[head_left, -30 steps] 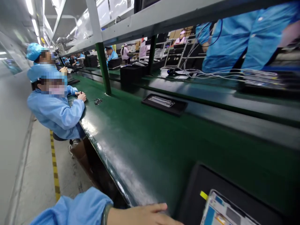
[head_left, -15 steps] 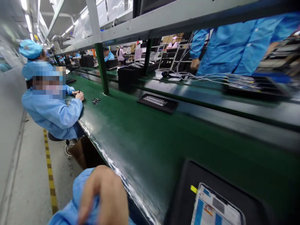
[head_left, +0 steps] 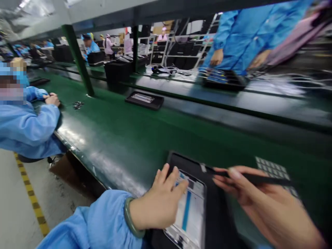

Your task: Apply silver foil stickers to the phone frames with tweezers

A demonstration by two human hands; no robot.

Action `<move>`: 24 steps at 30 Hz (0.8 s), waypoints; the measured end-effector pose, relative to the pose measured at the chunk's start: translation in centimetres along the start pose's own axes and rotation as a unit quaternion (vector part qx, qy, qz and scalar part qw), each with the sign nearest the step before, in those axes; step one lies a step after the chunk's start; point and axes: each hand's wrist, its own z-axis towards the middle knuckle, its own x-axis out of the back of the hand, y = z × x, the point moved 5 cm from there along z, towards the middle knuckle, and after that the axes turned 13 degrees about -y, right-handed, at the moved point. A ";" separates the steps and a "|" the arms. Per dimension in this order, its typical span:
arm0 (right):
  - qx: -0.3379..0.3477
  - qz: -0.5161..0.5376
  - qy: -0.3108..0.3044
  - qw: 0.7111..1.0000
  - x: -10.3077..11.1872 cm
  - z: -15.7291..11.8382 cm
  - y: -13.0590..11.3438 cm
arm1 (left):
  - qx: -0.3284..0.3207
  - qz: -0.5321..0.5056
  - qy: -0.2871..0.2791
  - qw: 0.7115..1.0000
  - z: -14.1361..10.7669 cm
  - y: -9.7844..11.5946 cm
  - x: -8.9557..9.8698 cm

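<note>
My left hand [head_left: 160,200] lies with fingers spread over a phone frame [head_left: 194,207], its fingertips on the upper left edge. The frame is silver with a blue strip along it and rests in a black tray [head_left: 218,214]. My right hand [head_left: 264,200] pinches what look like slim black tweezers [head_left: 254,178]. A small silvery piece [head_left: 203,167] is at their tip, over the tray's upper part; whether it is gripped I cannot tell. Beside my right hand is a sheet of small grey rectangles [head_left: 271,166], partly covered by the hand.
A second black tray [head_left: 155,103] with a phone part stands farther back on the green bench [head_left: 116,138]. Small dark parts [head_left: 78,105] lie in a pile near a co-worker's hands [head_left: 52,99]. Another person in blue [head_left: 241,38] stands across the bench. A green post [head_left: 77,62] rises from it.
My left hand has moved from the bench edge onto the phone frame, its fingers now spread. My right hand with the tweezers has come into view. The camera has turned right.
</note>
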 end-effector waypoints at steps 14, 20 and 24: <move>-0.014 0.013 -0.013 1.000 -3.0 -1.8 3.1 | 0.045 -0.121 0.045 0.991 -3.6 1.4 -1.6; 0.009 -0.017 -0.009 1.000 -2.8 -3.4 3.7 | 0.055 -0.202 0.160 0.965 -2.3 -0.2 2.5; 0.033 -0.002 -0.022 0.999 -2.9 -4.1 3.5 | 0.078 -0.253 0.147 0.953 -0.6 -0.4 3.3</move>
